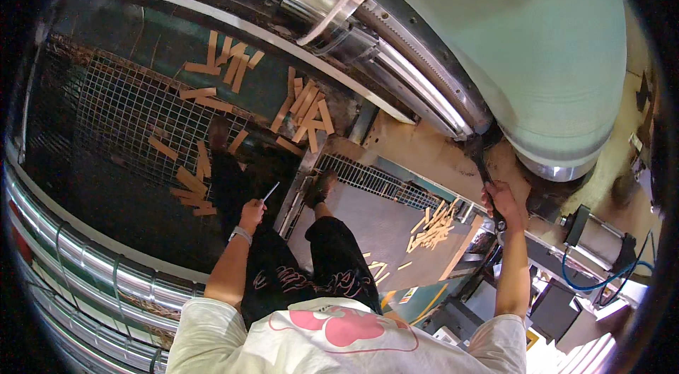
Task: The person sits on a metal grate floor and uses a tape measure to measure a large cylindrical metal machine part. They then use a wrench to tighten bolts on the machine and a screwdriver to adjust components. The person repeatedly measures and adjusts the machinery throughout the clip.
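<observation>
My left hand (253, 214), with a watch on its wrist, is closed round a thin light-coloured rod-like tool (271, 191) that points up and away from it. Its exact kind is too small to make out. My right hand (503, 203), arm stretched forward, grips a long dark wrench (482, 162). The wrench's far end meets the lower end of a shiny metal shaft (431, 114), where the contact is in shadow. Beside that shaft rises a large pale green roll (544, 56).
Loose wooden strips (304, 105) lie scattered over the machine bed, the wire grating (134, 112) and the grey floor (353, 225). Steel rollers (127, 275) run along the left. A cylinder-shaped unit (594, 238) with a blue hose (580, 285) stands at the right.
</observation>
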`<action>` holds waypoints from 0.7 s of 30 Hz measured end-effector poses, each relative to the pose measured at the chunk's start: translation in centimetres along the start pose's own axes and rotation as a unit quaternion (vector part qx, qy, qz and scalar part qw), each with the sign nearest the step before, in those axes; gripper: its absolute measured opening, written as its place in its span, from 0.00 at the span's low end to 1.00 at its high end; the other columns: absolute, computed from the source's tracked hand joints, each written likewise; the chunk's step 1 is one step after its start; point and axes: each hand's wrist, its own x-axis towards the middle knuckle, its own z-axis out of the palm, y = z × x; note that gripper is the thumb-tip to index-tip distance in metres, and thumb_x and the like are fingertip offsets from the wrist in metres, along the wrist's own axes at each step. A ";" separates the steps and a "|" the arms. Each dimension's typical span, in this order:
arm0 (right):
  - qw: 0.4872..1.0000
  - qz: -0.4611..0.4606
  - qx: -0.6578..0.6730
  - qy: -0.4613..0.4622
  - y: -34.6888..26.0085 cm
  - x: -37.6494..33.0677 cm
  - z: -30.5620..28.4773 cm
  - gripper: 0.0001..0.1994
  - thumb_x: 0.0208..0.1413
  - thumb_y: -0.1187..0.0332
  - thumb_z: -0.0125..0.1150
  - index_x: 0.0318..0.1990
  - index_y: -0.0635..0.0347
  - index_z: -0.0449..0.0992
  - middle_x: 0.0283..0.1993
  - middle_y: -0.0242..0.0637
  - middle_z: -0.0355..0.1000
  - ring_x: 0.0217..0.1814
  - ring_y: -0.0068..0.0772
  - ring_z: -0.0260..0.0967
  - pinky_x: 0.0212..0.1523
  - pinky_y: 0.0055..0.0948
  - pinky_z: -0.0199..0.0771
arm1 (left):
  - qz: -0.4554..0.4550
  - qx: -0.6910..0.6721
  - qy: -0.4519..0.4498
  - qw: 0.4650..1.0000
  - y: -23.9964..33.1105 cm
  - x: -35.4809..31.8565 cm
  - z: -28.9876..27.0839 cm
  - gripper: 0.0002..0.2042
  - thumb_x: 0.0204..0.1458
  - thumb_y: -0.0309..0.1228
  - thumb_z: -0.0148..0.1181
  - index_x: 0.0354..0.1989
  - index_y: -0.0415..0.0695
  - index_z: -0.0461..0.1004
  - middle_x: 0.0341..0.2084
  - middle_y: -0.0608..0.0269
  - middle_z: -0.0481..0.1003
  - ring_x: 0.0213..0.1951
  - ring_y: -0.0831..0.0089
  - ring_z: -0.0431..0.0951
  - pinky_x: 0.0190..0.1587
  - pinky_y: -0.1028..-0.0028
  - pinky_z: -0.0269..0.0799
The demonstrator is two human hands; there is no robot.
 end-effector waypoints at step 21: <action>0.995 0.053 -0.056 -0.061 -0.3 1.9 -3.1 0.15 0.60 0.54 0.45 0.30 0.56 0.66 0.17 0.29 0.61 0.12 0.23 0.56 0.11 0.26 0.56 | -0.050 -0.017 0.028 0.998 1.7 1.7 -2.2 0.13 0.57 0.37 0.49 0.23 0.44 0.68 0.11 0.71 0.61 0.12 0.82 0.57 0.13 0.78 0.53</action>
